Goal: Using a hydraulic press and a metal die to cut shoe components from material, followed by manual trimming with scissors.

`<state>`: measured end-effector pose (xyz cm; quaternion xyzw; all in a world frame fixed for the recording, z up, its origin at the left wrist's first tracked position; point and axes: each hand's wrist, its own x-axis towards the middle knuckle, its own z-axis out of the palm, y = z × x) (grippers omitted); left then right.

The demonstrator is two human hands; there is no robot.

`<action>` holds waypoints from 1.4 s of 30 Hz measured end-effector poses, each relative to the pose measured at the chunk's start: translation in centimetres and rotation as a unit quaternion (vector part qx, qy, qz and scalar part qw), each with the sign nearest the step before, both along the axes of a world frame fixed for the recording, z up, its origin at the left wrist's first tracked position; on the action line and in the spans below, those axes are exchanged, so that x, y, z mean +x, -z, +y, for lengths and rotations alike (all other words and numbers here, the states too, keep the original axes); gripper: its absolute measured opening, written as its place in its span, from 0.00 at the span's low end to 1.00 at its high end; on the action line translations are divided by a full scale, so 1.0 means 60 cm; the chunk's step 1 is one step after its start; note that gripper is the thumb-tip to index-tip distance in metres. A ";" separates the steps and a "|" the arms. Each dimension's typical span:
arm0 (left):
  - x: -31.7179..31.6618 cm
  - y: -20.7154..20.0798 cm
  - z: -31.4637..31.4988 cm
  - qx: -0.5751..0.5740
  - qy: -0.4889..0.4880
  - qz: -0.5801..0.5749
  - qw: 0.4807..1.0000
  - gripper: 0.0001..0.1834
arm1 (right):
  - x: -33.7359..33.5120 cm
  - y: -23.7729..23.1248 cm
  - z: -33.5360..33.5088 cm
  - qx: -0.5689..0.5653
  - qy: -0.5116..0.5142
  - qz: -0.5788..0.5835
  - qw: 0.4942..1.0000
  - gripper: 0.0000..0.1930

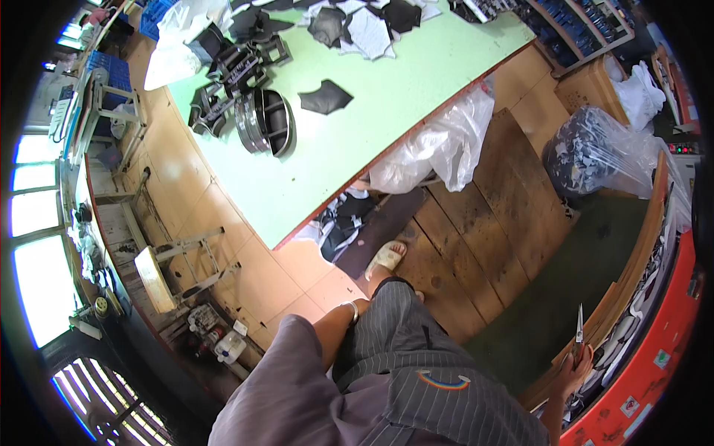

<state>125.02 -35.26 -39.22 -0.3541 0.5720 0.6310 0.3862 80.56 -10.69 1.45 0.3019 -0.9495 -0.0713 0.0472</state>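
My right hand (578, 370), low on the right, is closed around a pair of scissors (580, 327) whose pointed silver blades stick upward. It is beside a curved wooden board edge (611, 301), over a long holder of dark and light flat pieces (626, 327). My left hand (361, 305) hangs beside my apron-covered leg, a light band around its wrist; its fingers are hidden. Ahead is a pale green table (357, 141). It bears a cluster of black cutting dies (242, 70), a round black die (256, 123) and a dark cut piece (326, 97).
A red machine (647, 379) curves along my right side. Clear plastic bags (439, 149) hang from the table edge, and a stuffed bag (587, 152) stands at the right. A stool (160, 279) is on the left. Wooden boards (483, 215) cover part of the floor.
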 end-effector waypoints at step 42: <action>-1.146 -1.134 0.297 0.816 0.349 0.248 0.389 0.51 | -0.385 -0.674 0.905 -0.108 0.664 0.376 0.637 0.20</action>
